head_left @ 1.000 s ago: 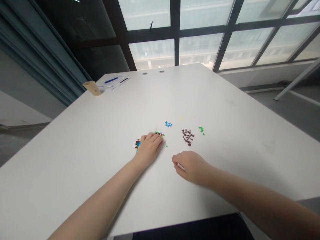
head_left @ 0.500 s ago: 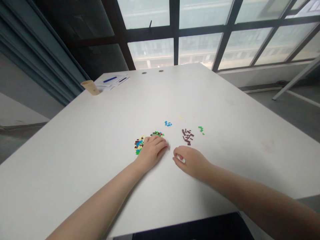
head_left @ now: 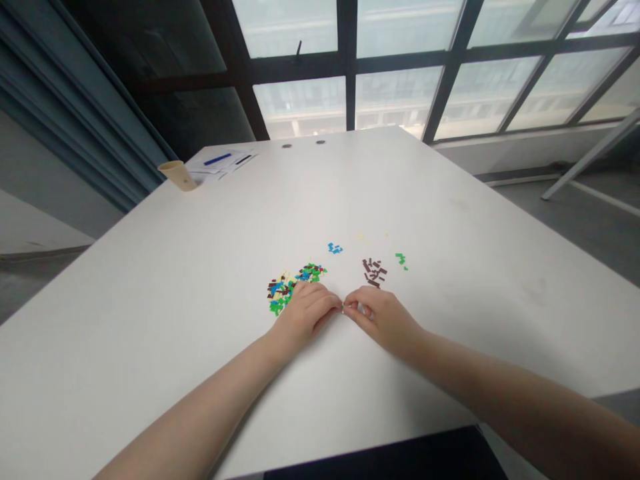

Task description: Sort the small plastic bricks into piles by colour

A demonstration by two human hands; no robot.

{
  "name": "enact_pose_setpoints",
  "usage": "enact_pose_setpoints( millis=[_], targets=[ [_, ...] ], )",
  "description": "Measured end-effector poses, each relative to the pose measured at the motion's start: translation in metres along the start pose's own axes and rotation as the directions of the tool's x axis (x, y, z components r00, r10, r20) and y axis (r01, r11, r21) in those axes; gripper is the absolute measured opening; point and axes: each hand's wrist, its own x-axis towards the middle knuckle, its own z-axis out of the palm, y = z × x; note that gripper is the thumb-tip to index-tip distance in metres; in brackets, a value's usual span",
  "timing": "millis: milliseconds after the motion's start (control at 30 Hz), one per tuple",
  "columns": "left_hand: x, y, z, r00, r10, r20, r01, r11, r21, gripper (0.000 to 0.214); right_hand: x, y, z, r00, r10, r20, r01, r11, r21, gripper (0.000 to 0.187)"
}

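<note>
on the white table top (head_left: pixel 150 267), close to its near edge, the two hands are together; the left hand (head_left: pixel 305 313) lies palm down with the fingers a little curled, and the right hand (head_left: pixel 383 320) comes toward it from the other side, so that their fingertips (head_left: pixel 338 304) touch at one point; the right hand has a small white piece (head_left: pixel 361 310) closed inside its fingers, but it is too small to tell what kind of piece it is; for the left hand i cannot tell if it pinches anything; just above the left hand, touching its fingers, lies a mixed heap of tiny plastic bricks (head_left: pixel 287 288) in green, blue, yellow and dark brown; farther up, apart from the heap, are a small group of blue bricks (head_left: pixel 335 249) and some yellow bits (head_left: pixel 363 237); a group of dark brown bricks (head_left: pixel 374 272) lies just above the right hand, with a few green bricks (head_left: pixel 401 260) beside it; at the far end of the table stand a paper cup (head_left: pixel 177 175) and sheets of paper (head_left: pixel 235 161) with a blue pen (head_left: pixel 217 159) on them; behind the table is a large window (head_left: pixel 395 67) with dark frames, and on the left side hangs a blue-grey curtain (head_left: pixel 65 87).
</note>
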Motion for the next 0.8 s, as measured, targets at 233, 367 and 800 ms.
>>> enact_pose_setpoints(
  millis=[233, 367, 800],
  targets=[
    [-0.001, 0.0, -0.001, 0.999, 0.032, -0.03, -0.032, 0.999, -0.002, 0.005, 0.002, -0.001, 0.0, 0.997, -0.073, 0.037, 0.074, 0.997, -0.029, 0.008],
    [-0.002, -0.005, -0.003, 0.998, -0.057, -0.028, 0.058, 0.996, 0.064, 0.009, 0.007, 0.007, -0.018, 1.0, -0.017, 0.015, 0.02, 0.976, -0.218, 0.009],
    [-0.009, -0.035, -0.014, 0.889, -0.457, -0.003, 0.44, 0.855, 0.274, 0.017, 0.016, 0.062, -0.089, 0.905, 0.408, -0.118, -0.392, 0.694, -0.604, 0.019]
  ],
)
